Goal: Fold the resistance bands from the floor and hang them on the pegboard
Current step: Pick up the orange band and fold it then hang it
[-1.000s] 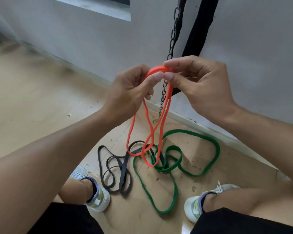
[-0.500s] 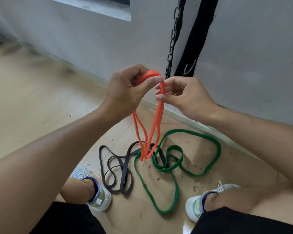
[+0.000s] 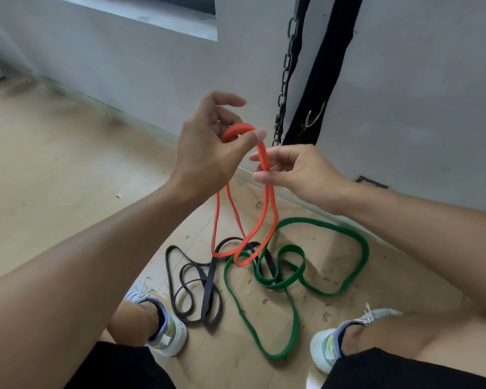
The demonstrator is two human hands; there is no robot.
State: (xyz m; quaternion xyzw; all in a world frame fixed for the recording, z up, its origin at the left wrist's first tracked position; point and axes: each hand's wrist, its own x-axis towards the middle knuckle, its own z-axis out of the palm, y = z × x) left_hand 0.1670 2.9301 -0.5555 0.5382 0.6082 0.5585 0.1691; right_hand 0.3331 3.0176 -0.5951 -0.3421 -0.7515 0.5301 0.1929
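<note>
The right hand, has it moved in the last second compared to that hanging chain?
Yes. The right hand has dropped down and off the chain, which it overlapped a second ago, keeping its pinch on the orange band.

No legible text, label, brand, number or sign is present. The orange band [image 3: 264,161], green band [image 3: 359,248] and black band [image 3: 208,284] carry no readable print. The shoes [image 3: 171,332] show coloured patches only, with no lettering that can be made out. The wall [image 3: 404,94], chain [image 3: 288,63] and black strap [image 3: 320,80] bear no markings.
</note>
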